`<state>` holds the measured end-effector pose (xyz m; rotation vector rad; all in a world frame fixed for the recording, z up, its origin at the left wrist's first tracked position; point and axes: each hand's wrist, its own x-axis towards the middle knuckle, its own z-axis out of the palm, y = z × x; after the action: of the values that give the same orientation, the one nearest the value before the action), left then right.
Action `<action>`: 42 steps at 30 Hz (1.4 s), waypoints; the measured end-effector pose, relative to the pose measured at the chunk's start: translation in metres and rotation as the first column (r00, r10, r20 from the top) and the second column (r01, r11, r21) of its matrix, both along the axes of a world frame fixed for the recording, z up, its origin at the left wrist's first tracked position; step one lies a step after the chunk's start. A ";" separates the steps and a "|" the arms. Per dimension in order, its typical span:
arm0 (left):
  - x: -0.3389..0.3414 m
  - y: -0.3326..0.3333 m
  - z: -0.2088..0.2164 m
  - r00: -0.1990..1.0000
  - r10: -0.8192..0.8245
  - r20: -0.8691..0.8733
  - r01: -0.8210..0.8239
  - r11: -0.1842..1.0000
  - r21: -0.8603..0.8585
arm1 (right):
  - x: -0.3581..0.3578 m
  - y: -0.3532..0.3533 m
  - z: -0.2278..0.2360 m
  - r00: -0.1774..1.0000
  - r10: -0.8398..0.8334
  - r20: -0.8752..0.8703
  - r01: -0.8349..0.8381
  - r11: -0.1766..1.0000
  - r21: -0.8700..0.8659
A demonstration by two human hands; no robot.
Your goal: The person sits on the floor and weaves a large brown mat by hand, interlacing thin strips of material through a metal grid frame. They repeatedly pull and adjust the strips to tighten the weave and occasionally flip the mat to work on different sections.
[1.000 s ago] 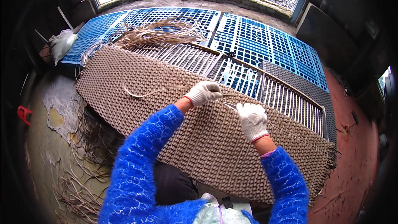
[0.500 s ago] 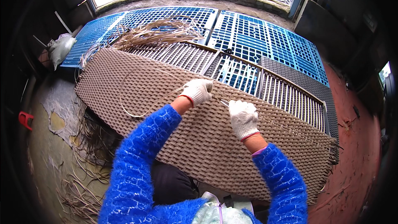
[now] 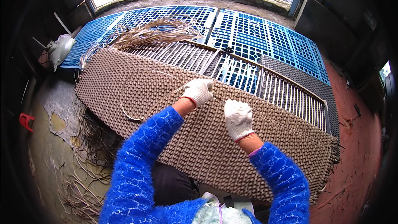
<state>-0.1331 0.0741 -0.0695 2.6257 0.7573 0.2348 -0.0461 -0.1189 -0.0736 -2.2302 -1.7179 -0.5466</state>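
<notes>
A long brown wicker panel (image 3: 207,149) of woven strips lies slantwise in front of me. My left hand (image 3: 199,91), in a white knitted glove, is closed over the panel's upper middle. From it a pale wicker strand (image 3: 121,99) curves left in a wide loop over the weave. My right hand (image 3: 239,119), also gloved, is a fist just right of the left hand, knuckles up. A thin line spans the short gap between the hands. The slim metal tool in my right fist is mostly hidden by the glove.
Beyond the panel lie a slatted frame (image 3: 290,99) and blue plastic pallets (image 3: 265,37). A bundle of loose strips (image 3: 159,33) rests at the back left. Strand scraps (image 3: 81,191) litter the floor at left, near a red object (image 3: 26,122). A white bag (image 3: 62,50) sits far left.
My right hand has shifted slightly left, toward my left hand, and turned. The bright metal tip that stuck out of it no longer shows clearly. My left hand has barely moved.
</notes>
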 end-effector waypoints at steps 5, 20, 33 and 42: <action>0.001 0.002 0.000 1.000 -0.022 -0.016 0.022 1.000 0.001 | 0.002 0.000 0.001 0.998 -0.004 0.066 0.007 0.999 -0.033; -0.001 -0.002 -0.004 0.992 -0.101 0.077 0.089 0.985 0.149 | 0.005 0.003 0.002 0.997 -0.007 0.079 0.009 1.000 -0.018; -0.004 0.014 -0.014 0.997 -0.028 -0.077 0.025 0.999 -0.036 | 0.010 0.002 0.001 0.995 0.010 0.102 -0.001 0.996 -0.088; 0.007 -0.006 -0.024 0.970 -0.238 0.053 0.228 0.963 0.142 | 0.040 -0.024 0.023 0.985 -0.098 -0.142 0.042 0.935 -0.352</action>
<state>-0.1259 0.0680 -0.0938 2.7876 0.4161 0.3175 -0.0060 -0.1428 -0.0504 -2.5022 -1.7694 -0.0750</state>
